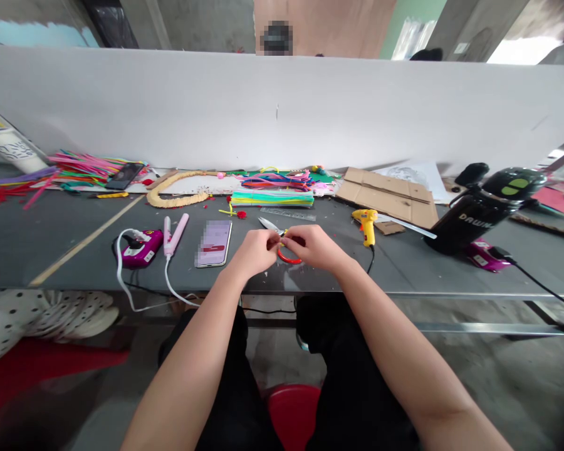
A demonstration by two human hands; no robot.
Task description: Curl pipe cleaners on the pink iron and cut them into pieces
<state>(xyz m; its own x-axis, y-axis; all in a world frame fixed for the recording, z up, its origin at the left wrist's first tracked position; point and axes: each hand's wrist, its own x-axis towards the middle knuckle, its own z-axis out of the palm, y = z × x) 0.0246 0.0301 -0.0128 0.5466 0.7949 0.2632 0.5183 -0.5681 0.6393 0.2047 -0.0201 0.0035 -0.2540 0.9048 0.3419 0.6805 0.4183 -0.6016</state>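
Centrally, both hands work just inside the near edge of the grey bench [75,250], whose far side is closed off by a white partition [282,106]. Bare bench surface lies open to either side: a phone [214,243] lies near the left hand [256,250], a yellow glue gun [366,224] near the right hand [317,247], and scissors [269,224] sit just behind the knuckles. A red ring [289,258] hangs between the two hands, its lower arc showing below the fingertips, close above the bench. Fingers of both hands are drawn together and pinched on the ring's upper part, left and right fingertips nearly touching.
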